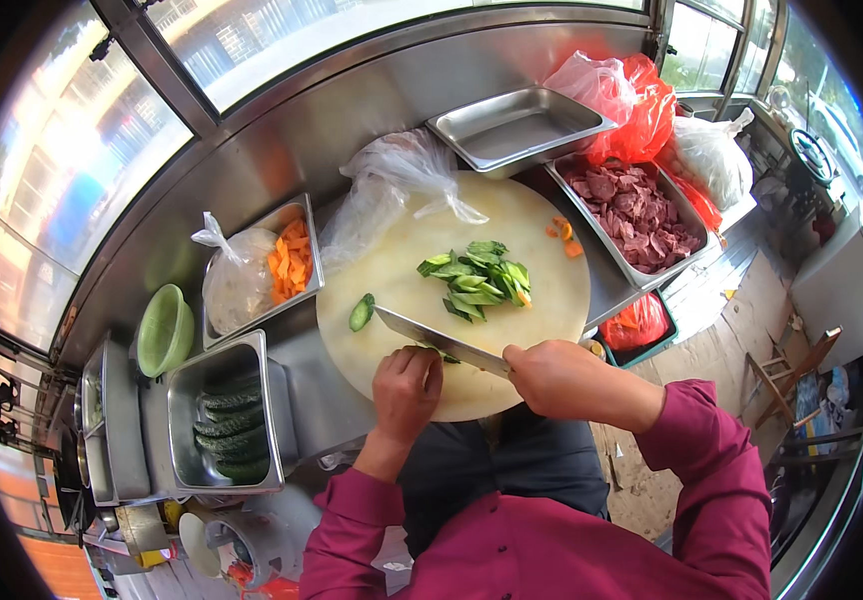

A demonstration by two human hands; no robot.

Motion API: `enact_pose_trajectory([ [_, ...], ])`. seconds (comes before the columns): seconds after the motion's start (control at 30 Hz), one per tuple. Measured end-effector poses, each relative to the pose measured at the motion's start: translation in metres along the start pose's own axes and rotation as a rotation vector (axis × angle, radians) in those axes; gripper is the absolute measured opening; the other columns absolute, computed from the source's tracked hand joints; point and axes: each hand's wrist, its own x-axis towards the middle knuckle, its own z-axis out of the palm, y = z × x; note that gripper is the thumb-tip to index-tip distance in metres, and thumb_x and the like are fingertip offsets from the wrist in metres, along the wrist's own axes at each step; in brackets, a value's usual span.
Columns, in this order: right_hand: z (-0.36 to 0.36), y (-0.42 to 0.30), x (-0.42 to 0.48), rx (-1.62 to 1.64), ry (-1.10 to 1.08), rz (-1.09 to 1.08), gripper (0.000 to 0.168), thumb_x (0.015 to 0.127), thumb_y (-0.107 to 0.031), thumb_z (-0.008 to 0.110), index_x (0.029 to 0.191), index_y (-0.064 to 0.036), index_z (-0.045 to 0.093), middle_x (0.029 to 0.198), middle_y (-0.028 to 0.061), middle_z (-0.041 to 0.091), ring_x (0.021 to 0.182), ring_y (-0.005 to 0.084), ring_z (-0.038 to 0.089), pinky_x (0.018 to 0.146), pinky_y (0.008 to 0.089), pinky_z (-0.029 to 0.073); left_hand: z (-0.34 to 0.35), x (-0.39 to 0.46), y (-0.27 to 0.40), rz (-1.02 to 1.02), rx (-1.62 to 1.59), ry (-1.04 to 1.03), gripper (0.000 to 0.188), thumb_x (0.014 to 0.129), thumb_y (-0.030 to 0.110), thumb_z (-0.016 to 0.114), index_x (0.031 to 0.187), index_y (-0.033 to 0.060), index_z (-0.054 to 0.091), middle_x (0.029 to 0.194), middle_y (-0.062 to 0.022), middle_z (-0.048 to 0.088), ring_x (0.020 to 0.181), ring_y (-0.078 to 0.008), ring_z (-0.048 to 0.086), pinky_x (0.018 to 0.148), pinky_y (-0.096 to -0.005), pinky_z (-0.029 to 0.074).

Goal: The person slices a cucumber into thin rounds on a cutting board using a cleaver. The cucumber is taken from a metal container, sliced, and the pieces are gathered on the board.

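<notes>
A kitchen knife lies across the near part of a round cutting board, its handle in my right hand. Beside the blade, my left hand has its fingers curled down on a small green piece, probably cucumber, mostly hidden by the fingers and the blade. A pile of sliced cucumber lies at the board's middle. One cucumber slice rests by itself near the blade's tip. Several carrot pieces are at the board's right edge.
Left of the board stand a steel pan of whole cucumbers, a green bowl and a pan with carrot slices and a tied plastic bag. Behind are a clear bag and a steel tray; at right, sliced meat in a pan.
</notes>
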Motion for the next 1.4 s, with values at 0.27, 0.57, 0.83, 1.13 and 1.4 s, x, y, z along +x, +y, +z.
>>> enact_pose_trajectory([
  [0.27,0.01,0.013,-0.005,-0.059,-0.042,-0.019,0.014,0.095,-0.007,0.06,0.1,0.005,0.055,0.073,0.0249,0.068,0.072,0.0475,0.071,0.064,0.0559,0.054,-0.003,0.001,0.003,-0.017,0.002,-0.014,0.01,0.087,0.007,0.077,0.096,0.0076,0.073,0.092,-0.01,0.072,0.084,-0.0343,0.067,0.076,-0.0455,0.054],
  [0.57,-0.002,0.012,-0.014,0.021,-0.067,0.061,0.017,0.101,-0.014,0.06,0.104,0.003,0.057,0.075,0.0252,0.069,0.074,0.0493,0.07,0.068,0.0585,0.054,-0.004,0.001,0.003,-0.074,0.021,-0.003,0.011,0.087,0.008,0.078,0.098,0.0078,0.074,0.095,-0.01,0.074,0.088,-0.0336,0.069,0.08,-0.0444,0.054],
  [0.83,-0.021,0.011,-0.03,0.081,0.043,0.182,0.023,0.103,-0.021,0.062,0.106,0.001,0.06,0.077,0.0274,0.068,0.078,0.0511,0.069,0.071,0.0596,0.054,-0.005,0.003,0.005,-0.045,0.028,-0.006,0.022,0.088,0.006,0.078,0.11,0.0064,0.077,0.104,-0.0118,0.075,0.092,-0.0333,0.071,0.083,-0.0435,0.056],
  [1.13,-0.019,0.016,-0.031,0.176,-0.052,0.14,0.024,0.102,-0.02,0.062,0.106,0.003,0.064,0.084,0.0289,0.071,0.089,0.0504,0.071,0.08,0.0562,0.056,-0.044,0.025,-0.02,-0.271,-0.05,0.023,0.03,0.093,0.005,0.077,0.122,0.0032,0.075,0.119,-0.0158,0.075,0.101,-0.0332,0.074,0.09,-0.0406,0.059],
  [1.4,-0.041,0.027,-0.035,0.506,0.264,0.362,0.025,0.103,-0.019,0.066,0.101,0.005,0.059,0.076,0.0253,0.066,0.072,0.0441,0.067,0.068,0.0483,0.052,-0.022,0.021,0.015,0.037,0.02,-0.42,0.082,0.098,0.041,0.078,0.16,-0.0017,0.046,0.168,-0.0222,0.045,0.156,-0.0405,0.041,0.128,-0.0499,0.034],
])
